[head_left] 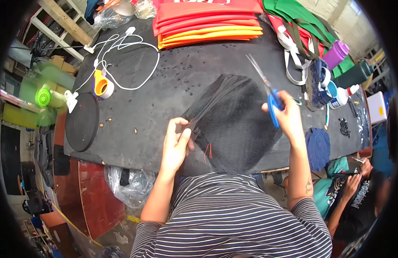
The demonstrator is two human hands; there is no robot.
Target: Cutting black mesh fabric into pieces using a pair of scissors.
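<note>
A piece of black mesh fabric (244, 124), folded and gathered at its left side, lies on the dark tabletop near my body. My left hand (175, 144) pinches its left edge between thumb and fingers. Short red threads (208, 150) show on the mesh near that hand. In my right hand (289, 114) is a pair of scissors with blue handles (274, 107), fingers in the loops. The blades point up and away to the left, above the mesh's right side and apart from it.
Folded red and orange fabric (207, 28) is stacked at the far edge. A white cable (158, 64), yellow tape roll (104, 88) and black webbing coil (82, 122) sit left. Bottles, including a purple one (336, 55), and navy cloth (318, 148) are right. Another person (353, 193) sits lower right.
</note>
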